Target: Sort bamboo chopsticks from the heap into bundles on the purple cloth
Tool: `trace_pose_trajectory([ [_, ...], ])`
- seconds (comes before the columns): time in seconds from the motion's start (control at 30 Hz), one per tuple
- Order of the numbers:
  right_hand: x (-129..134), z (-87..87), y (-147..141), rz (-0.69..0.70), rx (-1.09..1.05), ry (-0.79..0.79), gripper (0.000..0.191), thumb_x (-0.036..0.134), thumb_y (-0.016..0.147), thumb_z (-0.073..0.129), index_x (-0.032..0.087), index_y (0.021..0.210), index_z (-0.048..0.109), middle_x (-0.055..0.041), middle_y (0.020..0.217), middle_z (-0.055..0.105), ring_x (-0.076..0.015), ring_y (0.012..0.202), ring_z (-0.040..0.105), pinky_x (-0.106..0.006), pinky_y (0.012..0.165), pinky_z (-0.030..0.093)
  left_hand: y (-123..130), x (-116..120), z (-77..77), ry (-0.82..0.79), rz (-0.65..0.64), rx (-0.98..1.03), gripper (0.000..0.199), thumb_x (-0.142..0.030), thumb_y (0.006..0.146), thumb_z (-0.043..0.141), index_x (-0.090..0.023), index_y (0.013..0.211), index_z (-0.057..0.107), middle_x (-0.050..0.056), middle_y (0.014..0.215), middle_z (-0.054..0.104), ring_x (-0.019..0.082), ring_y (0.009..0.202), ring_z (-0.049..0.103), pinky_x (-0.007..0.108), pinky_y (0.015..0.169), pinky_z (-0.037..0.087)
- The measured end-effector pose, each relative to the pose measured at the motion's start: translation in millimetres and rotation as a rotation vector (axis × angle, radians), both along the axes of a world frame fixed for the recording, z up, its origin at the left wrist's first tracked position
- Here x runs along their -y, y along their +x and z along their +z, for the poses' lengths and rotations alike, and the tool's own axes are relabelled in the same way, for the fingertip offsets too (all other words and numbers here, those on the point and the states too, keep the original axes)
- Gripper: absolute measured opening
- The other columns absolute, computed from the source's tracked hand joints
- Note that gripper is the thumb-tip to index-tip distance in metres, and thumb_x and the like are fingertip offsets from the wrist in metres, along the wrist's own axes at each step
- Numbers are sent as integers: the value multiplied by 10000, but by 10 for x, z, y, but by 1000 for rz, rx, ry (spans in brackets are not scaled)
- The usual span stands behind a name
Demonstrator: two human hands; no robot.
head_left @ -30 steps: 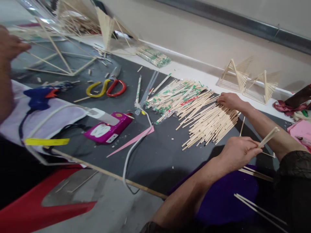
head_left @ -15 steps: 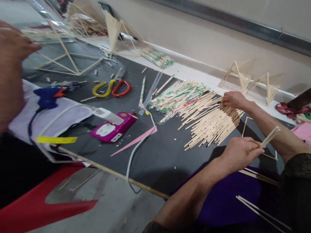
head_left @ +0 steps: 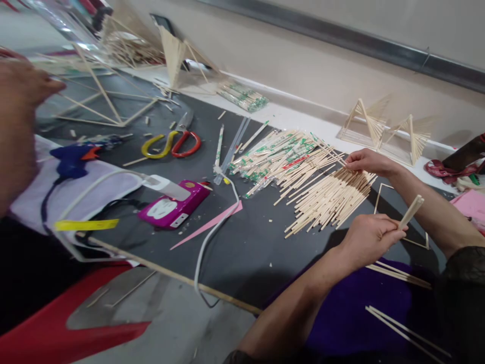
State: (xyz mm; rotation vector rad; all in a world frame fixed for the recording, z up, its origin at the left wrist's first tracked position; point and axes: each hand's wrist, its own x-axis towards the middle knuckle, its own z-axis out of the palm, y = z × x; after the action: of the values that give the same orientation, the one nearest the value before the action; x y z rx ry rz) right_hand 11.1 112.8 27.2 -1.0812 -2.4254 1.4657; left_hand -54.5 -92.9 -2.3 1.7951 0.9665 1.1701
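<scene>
My left hand (head_left: 373,237) is closed round a small bundle of wooden sticks (head_left: 410,213), whose ends point up over my right forearm. Farther back, my right hand (head_left: 364,161) pinches thin sticks (head_left: 329,149) at the upper right edge of a loose pile of bare sticks (head_left: 326,202). Beside that pile, on its left, lie sticks in clear wrappers with green print (head_left: 273,154). A thin stick frame (head_left: 383,185) lies partly hidden behind my hands.
A co-worker's hand (head_left: 30,81) is at the left, by a stick frame (head_left: 109,108). Nearby are scissors (head_left: 182,136), a blue glue gun (head_left: 71,159), a purple power strip (head_left: 172,205) and a white cable (head_left: 206,242). Two fan-shaped stick models (head_left: 413,136) stand near the wall.
My right hand has risen slightly from the pile, with sticks now visible in its fingers. My left hand still holds its bundle. The view has shifted a little.
</scene>
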Motion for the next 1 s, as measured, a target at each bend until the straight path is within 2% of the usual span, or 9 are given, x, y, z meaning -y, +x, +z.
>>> trace_pose_trajectory([
  [0.1,102,-30,27,-96,-107,-187,280,407,686,755,174,646,605,31,560,559,-75,521,437,-236,520,333,-16,0,23,-39,13,20,233,-266,944,606,-187,791,763,28,1045,796,133,922,751,226,818,581],
  [0.2,159,-85,25,-177,-145,-257,272,377,645,787,171,633,609,28,551,575,-69,506,447,-223,499,325,-23,12,31,-54,11,36,212,-253,934,618,-191,798,767,27,1049,795,133,929,751,231,825,581],
  [0.37,182,-157,-42,-198,-176,-271,237,332,633,792,168,632,621,22,543,593,-71,508,475,-213,493,339,-15,8,18,-52,12,39,246,-249,927,626,-175,731,755,40,1037,797,139,924,752,238,823,583],
  [0.57,206,-180,-114,-99,-168,-218,258,395,670,733,173,644,604,19,577,589,-81,530,473,-225,521,360,-25,0,45,-47,10,34,262,-244,932,611,-169,725,753,45,1043,796,139,937,751,222,840,577],
  [0.63,195,-167,-127,-66,-163,-60,224,386,724,684,176,699,613,18,606,590,-97,567,495,-243,568,385,-23,10,56,-49,13,30,270,-237,933,606,-174,713,748,37,1046,796,135,941,750,218,849,576],
  [0.77,106,-102,-194,60,67,638,132,251,836,579,182,847,691,-35,856,706,-156,787,599,-275,675,373,-17,21,58,-38,2,18,277,-238,933,609,-184,692,734,18,1060,793,131,935,750,225,843,585],
  [0.83,34,-77,-248,148,254,884,188,212,882,537,197,907,723,-55,1006,731,-185,911,624,-280,679,350,-16,17,48,-32,-3,11,278,-242,936,605,-187,697,736,20,1061,793,134,933,749,235,838,591],
  [0.9,-41,-77,-295,172,367,964,229,208,910,516,203,945,742,-67,1055,735,-199,950,632,-281,658,336,-13,9,35,-35,0,9,275,-250,939,600,-190,713,744,27,1059,793,138,934,749,249,840,594],
  [1.0,-118,-111,-311,72,347,955,249,207,902,521,189,951,765,-81,1088,730,-205,954,636,-283,660,345,-9,1,28,-51,18,31,270,-252,939,593,-194,735,760,39,1048,795,149,942,749,265,854,591],
])
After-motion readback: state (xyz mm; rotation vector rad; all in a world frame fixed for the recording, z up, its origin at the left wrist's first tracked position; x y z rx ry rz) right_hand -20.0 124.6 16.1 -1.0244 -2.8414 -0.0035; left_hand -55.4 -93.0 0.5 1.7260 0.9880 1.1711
